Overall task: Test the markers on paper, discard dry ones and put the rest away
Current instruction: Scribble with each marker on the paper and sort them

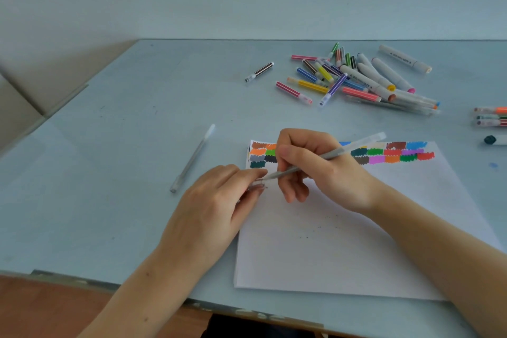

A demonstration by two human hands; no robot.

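Note:
My right hand point(315, 170) grips a thin clear pen point(332, 155), tip pointing left and down at the upper left part of the white paper point(343, 244). My left hand point(216, 200) lies at the paper's left edge and pinches a small clear cap point(259, 186) right by the pen's tip. Rows of coloured test patches point(395, 152) run along the paper's top edge. A pile of coloured markers point(354, 77) lies far right on the table.
Another clear pen point(192, 159) lies alone left of the paper. One brown marker point(260, 71) lies apart from the pile. A few markers point(491, 116) and a dark cap point(490, 139) sit at the right edge. The table's front edge point(164, 293) is near.

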